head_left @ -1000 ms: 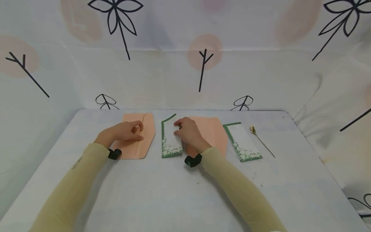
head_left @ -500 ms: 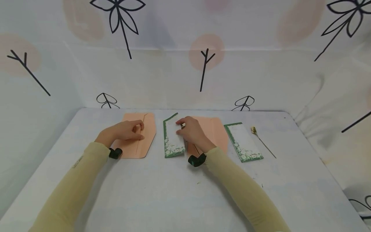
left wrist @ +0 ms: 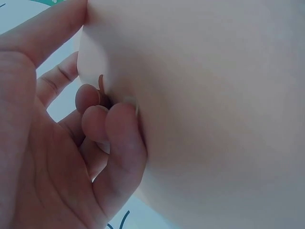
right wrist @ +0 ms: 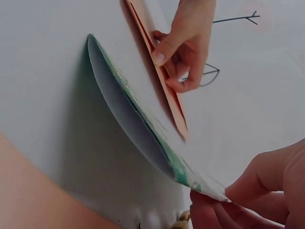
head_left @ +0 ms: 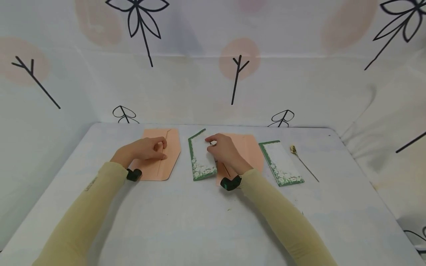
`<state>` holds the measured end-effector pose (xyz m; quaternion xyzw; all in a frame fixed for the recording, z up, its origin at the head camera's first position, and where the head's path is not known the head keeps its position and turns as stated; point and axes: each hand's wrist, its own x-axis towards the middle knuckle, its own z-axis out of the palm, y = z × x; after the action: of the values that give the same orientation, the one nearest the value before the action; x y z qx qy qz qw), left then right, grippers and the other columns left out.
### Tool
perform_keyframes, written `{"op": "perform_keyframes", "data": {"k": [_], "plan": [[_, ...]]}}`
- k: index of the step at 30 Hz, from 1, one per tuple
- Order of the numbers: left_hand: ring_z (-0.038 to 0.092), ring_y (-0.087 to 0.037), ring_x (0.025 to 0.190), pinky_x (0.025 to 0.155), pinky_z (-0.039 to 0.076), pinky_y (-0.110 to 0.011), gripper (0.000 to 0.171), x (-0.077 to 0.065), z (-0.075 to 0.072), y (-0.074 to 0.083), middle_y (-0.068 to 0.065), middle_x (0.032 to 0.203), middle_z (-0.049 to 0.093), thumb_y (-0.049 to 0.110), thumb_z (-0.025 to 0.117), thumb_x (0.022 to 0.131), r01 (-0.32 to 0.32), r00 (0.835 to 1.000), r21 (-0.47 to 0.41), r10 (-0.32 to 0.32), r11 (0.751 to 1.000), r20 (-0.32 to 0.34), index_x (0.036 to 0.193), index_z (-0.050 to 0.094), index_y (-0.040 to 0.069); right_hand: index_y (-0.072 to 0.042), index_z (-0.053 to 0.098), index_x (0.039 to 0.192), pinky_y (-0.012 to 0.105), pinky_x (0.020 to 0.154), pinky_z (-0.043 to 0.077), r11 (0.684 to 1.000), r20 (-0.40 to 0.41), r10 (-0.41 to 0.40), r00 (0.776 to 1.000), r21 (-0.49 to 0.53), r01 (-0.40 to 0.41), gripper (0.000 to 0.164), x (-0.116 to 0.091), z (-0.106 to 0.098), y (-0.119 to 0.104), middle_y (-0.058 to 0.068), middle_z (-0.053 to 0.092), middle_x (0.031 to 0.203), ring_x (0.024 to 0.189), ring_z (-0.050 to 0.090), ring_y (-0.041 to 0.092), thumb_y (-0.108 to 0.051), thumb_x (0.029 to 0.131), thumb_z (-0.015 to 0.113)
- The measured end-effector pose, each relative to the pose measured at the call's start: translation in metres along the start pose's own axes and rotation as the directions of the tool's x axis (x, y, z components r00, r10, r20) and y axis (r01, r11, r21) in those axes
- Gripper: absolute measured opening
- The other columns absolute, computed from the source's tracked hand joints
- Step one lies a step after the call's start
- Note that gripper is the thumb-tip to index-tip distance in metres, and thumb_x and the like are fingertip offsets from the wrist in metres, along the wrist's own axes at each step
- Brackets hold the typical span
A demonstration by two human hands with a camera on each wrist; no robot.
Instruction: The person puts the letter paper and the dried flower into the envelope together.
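A peach envelope (head_left: 172,153) lies at the left of the table, and my left hand (head_left: 148,149) is over it with curled fingers. The left wrist view shows the fingertips (left wrist: 125,117) gripping at the edge of its paper. My right hand (head_left: 227,150) pinches the right edge of a folded card (head_left: 202,159) with a green floral border. In the right wrist view this card (right wrist: 133,124) bows, its two layers slightly apart and the far end slanting down. Partly under my right hand lies a second peach envelope (head_left: 253,153), crossed by a thin dark stem (head_left: 226,169).
A second green-bordered card (head_left: 283,164) lies right of the second envelope. Beside it is a dried flower (head_left: 293,149) on a long stem. Small bits (head_left: 229,210) lie on the white table (head_left: 186,225). A patterned cloth wall (head_left: 186,88) stands behind.
My right hand has shifted slightly right, tilting the card and drawing its near edge rightward. The left hand stays on its envelope. The whole view drifts slightly.
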<state>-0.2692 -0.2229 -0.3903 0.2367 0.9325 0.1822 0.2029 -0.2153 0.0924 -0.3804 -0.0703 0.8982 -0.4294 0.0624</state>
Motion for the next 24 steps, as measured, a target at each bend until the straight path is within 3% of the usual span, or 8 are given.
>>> {"op": "perform_keyframes", "data": {"k": [10, 24], "plan": [[0.041, -0.016, 0.062, 0.063, 0.031, -0.033, 0.04, -0.0017, -0.0004, 0.0023, 0.0, 0.071, 0.043, 0.045, 0.071, 0.09, 0.015, 1.0, -0.01, -0.015, 1.0, 0.003, 0.113, 0.05, 0.02, -0.009, 0.062, 0.134, 0.031, 0.069, 0.049, 0.999, 0.014, -0.05, 0.999, -0.011, 0.05, 0.041, -0.0015, -0.0065, 0.0042, 0.01, 0.054, 0.137, 0.112, 0.06, 0.025, -0.006, 0.094, 0.055], [0.042, -0.017, 0.063, 0.063, 0.031, -0.033, 0.04, 0.0004, -0.0004, 0.0018, 0.0, 0.071, 0.044, 0.045, 0.072, 0.089, 0.024, 1.0, -0.008, -0.024, 1.0, 0.0, 0.112, 0.05, 0.02, -0.008, 0.06, 0.135, 0.03, 0.067, 0.049, 0.993, -0.034, -0.117, 0.993, 0.013, 0.118, 0.043, -0.0023, -0.0095, -0.0019, 0.01, 0.052, 0.139, 0.103, 0.064, 0.022, -0.006, 0.093, 0.055]]}}
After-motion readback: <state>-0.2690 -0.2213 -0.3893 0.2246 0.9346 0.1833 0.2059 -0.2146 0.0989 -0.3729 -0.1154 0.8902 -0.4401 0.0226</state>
